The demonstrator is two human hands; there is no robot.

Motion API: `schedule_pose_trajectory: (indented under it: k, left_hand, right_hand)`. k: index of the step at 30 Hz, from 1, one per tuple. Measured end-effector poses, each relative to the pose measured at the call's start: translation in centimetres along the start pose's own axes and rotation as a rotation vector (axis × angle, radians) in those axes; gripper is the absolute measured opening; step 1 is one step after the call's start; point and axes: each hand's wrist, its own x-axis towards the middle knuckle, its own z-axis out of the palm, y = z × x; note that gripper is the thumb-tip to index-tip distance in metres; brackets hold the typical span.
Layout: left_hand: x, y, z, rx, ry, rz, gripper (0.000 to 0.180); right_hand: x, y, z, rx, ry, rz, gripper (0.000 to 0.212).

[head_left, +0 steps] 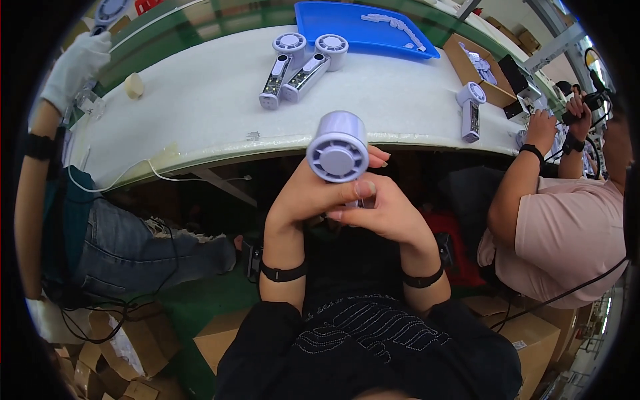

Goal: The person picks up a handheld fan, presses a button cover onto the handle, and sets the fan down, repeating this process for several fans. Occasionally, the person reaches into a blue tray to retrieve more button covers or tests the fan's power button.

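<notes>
A pale lilac handheld fan (338, 150) is held up in front of me at the near edge of the table, its round slotted head uppermost. My left hand (310, 191) is closed round the handle from the left, thumb laid across it just below the head. My right hand (393, 210) grips the same handle from the right, its thumb and fingers meeting the left hand's. Most of the handle is hidden behind my fingers. Farther off, two similar fans lie side by side, a left one (273, 83) and a right one (308, 77), their handle insides exposed.
On the white table (207, 87) stand a blue tray (330, 27) with small pale parts and a carton (497, 93) of lilac pieces. Another fan (471, 113) lies at right. A white cable (167, 178) hangs over the edge. Co-workers sit on both sides; the left one's gloved hand (77, 67) raises a fan.
</notes>
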Motion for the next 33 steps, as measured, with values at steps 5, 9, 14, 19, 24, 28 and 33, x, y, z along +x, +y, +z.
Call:
schedule_pose_trajectory:
  k: [5, 9, 14, 19, 24, 28, 33]
  left_hand:
    - [-0.5, -1.3, 1.0, -0.344, 0.050, 0.095, 0.097]
    - [-0.1, 1.2, 3.6, -0.292, 0.095, 0.143, 0.098]
    - [-0.7, 0.6, 2.9, -0.257, 0.194, 0.114, 0.094]
    - [-0.8, 0.2, 2.7, -0.237, 0.213, 0.158, 0.087]
    - [-0.8, -0.6, 2.6, -0.233, 0.245, 0.256, 0.093]
    - [-0.6, -0.5, 3.1, -0.198, 0.248, 0.194, 0.097]
    - [0.7, 0.4, 3.6, -0.347, 0.176, 0.081, 0.092]
  right_hand:
    - [-0.3, -1.9, 0.7, 0.040, 0.124, -0.143, 0.036]
    - [-0.3, -4.3, 0.9, 0.019, 0.207, -0.156, 0.040]
    - [0.3, -5.0, 2.0, -0.010, 0.221, -0.140, 0.038]
    - [0.9, -4.6, 2.5, -0.028, 0.236, -0.223, 0.030]
    - [0.8, -4.6, 3.0, -0.100, 0.255, -0.240, 0.029]
    - [0.9, -4.1, 2.2, -0.172, 0.301, -0.245, 0.026]
    - [1.0, -3.4, 0.7, -0.027, 0.330, -0.107, 0.042]
